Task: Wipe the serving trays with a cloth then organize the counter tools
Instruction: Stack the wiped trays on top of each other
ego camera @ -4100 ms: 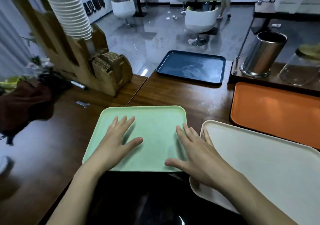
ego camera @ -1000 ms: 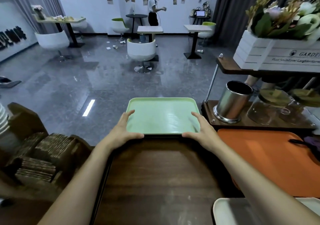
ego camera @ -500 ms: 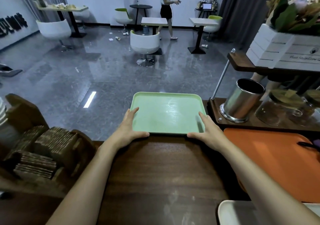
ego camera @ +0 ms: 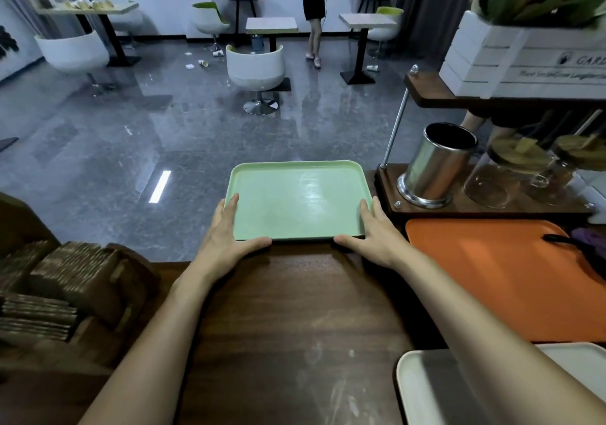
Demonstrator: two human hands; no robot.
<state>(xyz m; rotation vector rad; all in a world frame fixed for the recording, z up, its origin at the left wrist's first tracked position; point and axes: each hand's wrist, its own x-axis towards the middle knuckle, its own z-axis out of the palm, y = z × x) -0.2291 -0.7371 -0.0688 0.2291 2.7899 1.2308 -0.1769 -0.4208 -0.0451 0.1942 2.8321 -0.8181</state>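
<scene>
- Well, what are the hands doing in the head view?
- Both are reaching forward over the wooden counter (ego camera: 295,326). The left hand (ego camera: 226,237) is lying against the near left corner of the green tray (ego camera: 295,201), with its fingers stretching straight along the left rim and its thumb spreading along the near rim. The right hand (ego camera: 377,237) is mirroring that at the near right corner.
- Are they gripping it?
- Neither is curling round it. The fingers are lying straight and just touching the rims.
- Where is the tray sitting?
- It is lying level between the two hands at the counter's far edge, with grey floor showing beyond it.
- What is lying around them?
- Just right of the right hand, an orange tray (ego camera: 492,277) is lying flat. A dark purple bundle (ego camera: 587,244) is resting on its far right part, and I cannot tell what it is. Beyond the right hand, a steel canister (ego camera: 436,162) and glass jars (ego camera: 492,178) are standing on a wooden rack (ego camera: 475,206) under a white flower box (ego camera: 524,57). The right forearm is crossing over a white tray (ego camera: 423,388). Left of the left forearm, a wooden holder (ego camera: 75,277) is carrying stacks of brown cardboard sleeves. Far beyond the hands, a person (ego camera: 314,5) is standing among café tables (ego camera: 271,24).
</scene>
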